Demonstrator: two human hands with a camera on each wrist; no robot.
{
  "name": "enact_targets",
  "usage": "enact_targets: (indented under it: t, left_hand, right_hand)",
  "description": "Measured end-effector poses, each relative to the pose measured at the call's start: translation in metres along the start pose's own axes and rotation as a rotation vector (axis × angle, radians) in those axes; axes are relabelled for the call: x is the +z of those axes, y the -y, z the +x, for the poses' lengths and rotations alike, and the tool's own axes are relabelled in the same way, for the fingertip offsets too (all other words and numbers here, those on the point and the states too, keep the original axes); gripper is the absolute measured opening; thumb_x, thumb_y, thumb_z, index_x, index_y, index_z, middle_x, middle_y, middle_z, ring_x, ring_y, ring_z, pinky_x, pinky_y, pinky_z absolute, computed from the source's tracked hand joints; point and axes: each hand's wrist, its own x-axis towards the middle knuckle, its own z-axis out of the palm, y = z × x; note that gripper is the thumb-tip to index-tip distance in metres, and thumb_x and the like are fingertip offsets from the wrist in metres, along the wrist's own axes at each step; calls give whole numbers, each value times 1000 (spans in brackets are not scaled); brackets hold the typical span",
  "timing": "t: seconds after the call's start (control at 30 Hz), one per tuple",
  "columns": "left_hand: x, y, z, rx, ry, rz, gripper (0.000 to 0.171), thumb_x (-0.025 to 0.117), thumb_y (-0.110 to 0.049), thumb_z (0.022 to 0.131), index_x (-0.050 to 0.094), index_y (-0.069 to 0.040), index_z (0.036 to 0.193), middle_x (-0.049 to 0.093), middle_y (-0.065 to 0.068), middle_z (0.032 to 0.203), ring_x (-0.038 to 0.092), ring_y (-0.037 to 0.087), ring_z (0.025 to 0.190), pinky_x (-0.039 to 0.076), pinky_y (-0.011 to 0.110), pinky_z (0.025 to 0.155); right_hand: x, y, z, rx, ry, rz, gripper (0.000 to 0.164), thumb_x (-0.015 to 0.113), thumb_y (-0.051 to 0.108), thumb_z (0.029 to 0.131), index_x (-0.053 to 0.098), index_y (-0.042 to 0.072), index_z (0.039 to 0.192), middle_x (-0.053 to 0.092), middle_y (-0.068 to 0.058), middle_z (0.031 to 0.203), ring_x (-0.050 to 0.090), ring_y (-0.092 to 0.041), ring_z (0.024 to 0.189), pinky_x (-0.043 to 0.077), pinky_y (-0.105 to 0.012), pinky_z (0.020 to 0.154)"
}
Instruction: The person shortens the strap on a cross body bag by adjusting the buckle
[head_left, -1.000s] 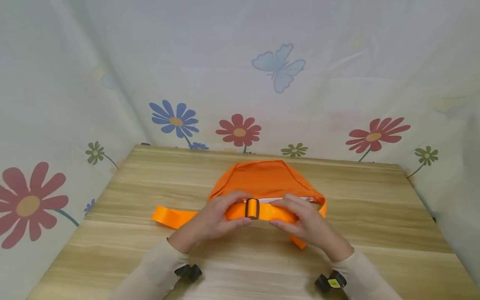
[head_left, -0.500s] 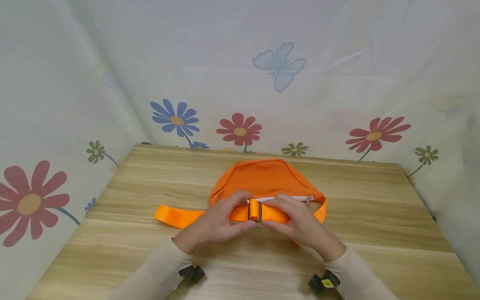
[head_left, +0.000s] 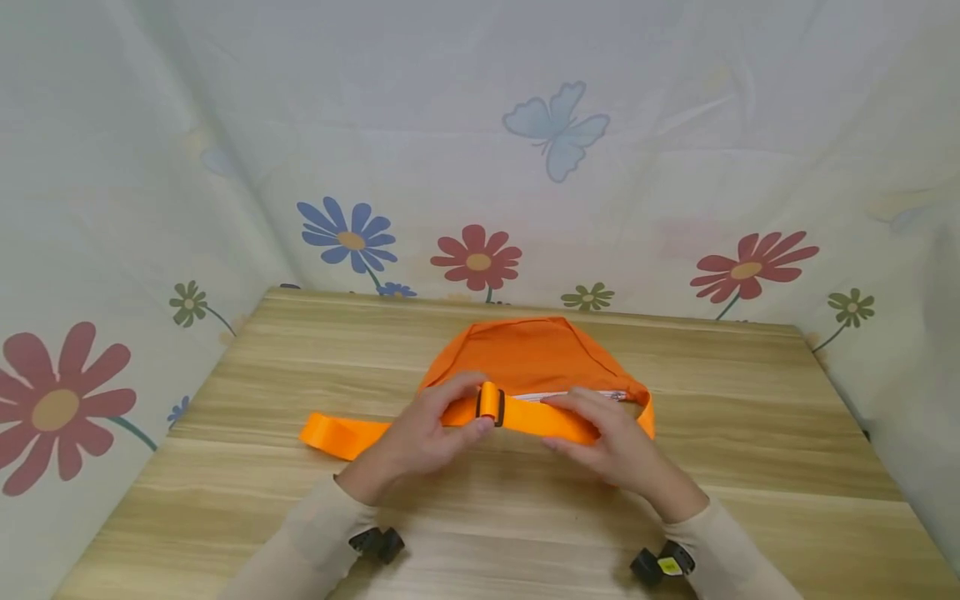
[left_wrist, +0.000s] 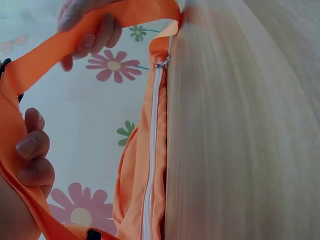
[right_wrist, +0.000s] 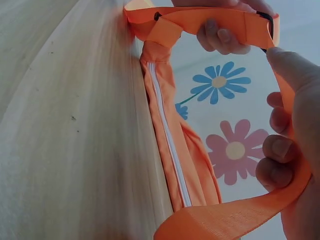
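An orange waist bag point(head_left: 525, 354) lies on the table with its white zipper point(left_wrist: 154, 135) facing the person. Its orange strap point(head_left: 547, 418) is raised in front of the bag, with a dark slide buckle point(head_left: 500, 408) on it. My left hand point(head_left: 420, 433) pinches the strap at the buckle, thumb tip at its lower edge. To the right, my right hand point(head_left: 618, 450) grips the strap between thumb and curled fingers. In the right wrist view, the strap runs through the right fingers point(right_wrist: 276, 172) up to the buckle. The left palm hides part of the strap.
A loop of strap point(head_left: 337, 435) lies on the table left of the left hand. The wood-grain table point(head_left: 750, 400) reaches back to a light cloth backdrop point(head_left: 420, 125) printed with flowers and a butterfly. Dark wrist devices point(head_left: 378, 543) sit on both sleeves.
My hands came closer together, then spread apart again. The buckle has shifted left and up with my left hand, and more flat strap shows between it and my right hand.
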Motion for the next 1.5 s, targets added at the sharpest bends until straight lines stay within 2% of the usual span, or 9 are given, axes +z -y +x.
enact_targets:
  t: [0.1, 0.2, 0.57, 0.8, 1.0, 1.1, 1.23, 1.37, 1.5]
  left_hand:
    - [0, 1, 0, 38, -5, 5, 41, 74, -27, 102, 60, -20, 140, 71, -2, 118, 64, 16, 107, 56, 35, 99]
    - [0, 2, -1, 61, -9, 2, 41, 74, -26, 102, 58, -20, 139, 71, -1, 120, 64, 16, 108, 56, 35, 100]
    - [4, 3, 1, 78, 45, 32, 48, 76, -29, 100, 53, -21, 142, 73, -3, 123, 65, 14, 112, 57, 39, 104]
    - [10, 3, 5, 92, 84, 74, 53, 77, -38, 99, 55, -20, 143, 67, -11, 124, 62, 10, 113, 58, 38, 104]
    - [13, 3, 8, 96, 106, 35, 50, 80, -40, 97, 57, -22, 139, 66, -14, 119, 63, 9, 109, 59, 33, 99]
    - [14, 2, 7, 88, 108, 20, 48, 80, -40, 97, 58, -27, 138, 68, -13, 122, 64, 9, 110, 59, 34, 102]
    - [12, 2, 7, 114, 89, 15, 45, 82, -37, 96, 61, -29, 135, 69, -15, 124, 64, 9, 114, 57, 38, 108]
    - [7, 5, 5, 138, 35, 15, 42, 86, -30, 93, 65, -27, 129, 69, -14, 120, 64, 10, 113, 57, 37, 107]
    - [3, 8, 4, 150, 1, 24, 41, 88, -25, 91, 66, -25, 126, 69, -13, 112, 64, 11, 109, 57, 34, 103]
  right_hand:
    - [1, -3, -1, -17, 0, 23, 46, 89, 12, 89, 72, 16, 131, 68, 5, 105, 56, -6, 91, 49, -23, 77]
    - [3, -2, -1, -21, -1, 36, 44, 87, 12, 90, 72, 15, 131, 69, 4, 107, 58, -6, 92, 50, -23, 77]
    - [8, 10, 3, 52, 38, 17, 44, 86, 17, 93, 69, 16, 134, 73, 4, 119, 61, -7, 98, 55, -25, 82]
    - [10, 12, 8, 22, 49, 5, 43, 86, 20, 94, 71, 20, 134, 69, 7, 112, 58, -6, 93, 54, -23, 79]
    - [9, 18, 12, -5, 54, -15, 49, 90, 18, 89, 71, 17, 134, 69, 6, 111, 59, -6, 93, 55, -23, 79]
    - [10, 20, 14, -15, 55, -25, 52, 92, 18, 87, 71, 16, 135, 69, 5, 110, 60, -7, 93, 56, -23, 79]
    - [8, 20, 15, 8, 81, -44, 54, 92, 24, 88, 70, 16, 137, 70, 6, 113, 62, -7, 96, 59, -24, 83]
    - [3, 13, 11, 35, 90, -65, 54, 91, 26, 89, 70, 16, 138, 71, 8, 118, 63, -6, 101, 60, -26, 89]
    - [-1, 7, 7, 17, 74, -52, 49, 90, 24, 90, 71, 17, 135, 70, 10, 113, 60, -5, 98, 55, -25, 85]
